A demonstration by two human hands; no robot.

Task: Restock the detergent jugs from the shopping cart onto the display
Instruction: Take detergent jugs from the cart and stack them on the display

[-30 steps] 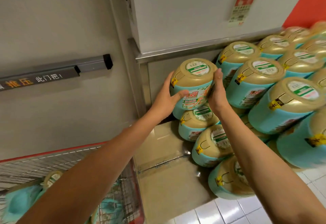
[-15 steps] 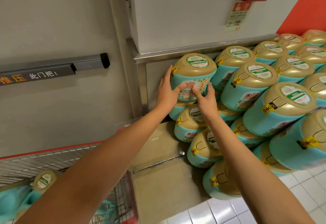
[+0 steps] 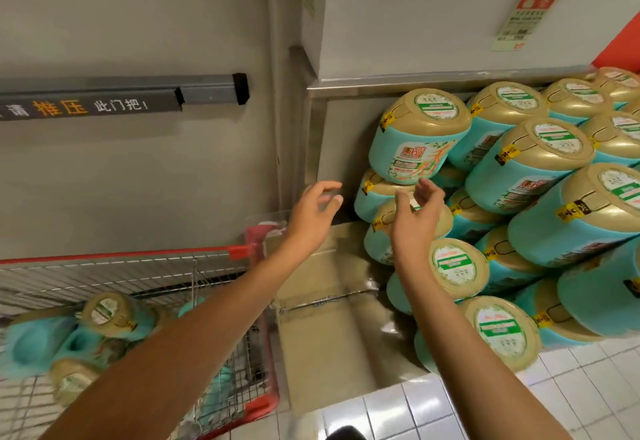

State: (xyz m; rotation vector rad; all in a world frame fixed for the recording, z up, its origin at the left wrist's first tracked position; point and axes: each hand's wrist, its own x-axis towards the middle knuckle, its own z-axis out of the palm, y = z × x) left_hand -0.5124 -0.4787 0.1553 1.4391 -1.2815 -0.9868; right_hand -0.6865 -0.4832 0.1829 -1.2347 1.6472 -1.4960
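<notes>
A teal detergent jug with a gold lid (image 3: 419,136) sits at the top left of the stacked display (image 3: 540,197), against the metal wall. My left hand (image 3: 313,217) hangs open below and left of it, touching nothing. My right hand (image 3: 414,221) is open too, just under that jug, in front of lower jugs. The red-rimmed shopping cart (image 3: 180,256) at lower left holds several more teal jugs (image 3: 107,315), partly hidden by my left forearm.
A grey door with a push bar (image 3: 145,98) fills the left. Flattened cardboard (image 3: 332,318) lies on the floor between cart and display. A steel ledge (image 3: 433,81) runs above the stack. White floor tiles (image 3: 519,401) lie at lower right.
Both hands have let go of the top-left jug and drawn back toward me, fingers spread. The jug stays on the stack. The view has tilted toward the cart.
</notes>
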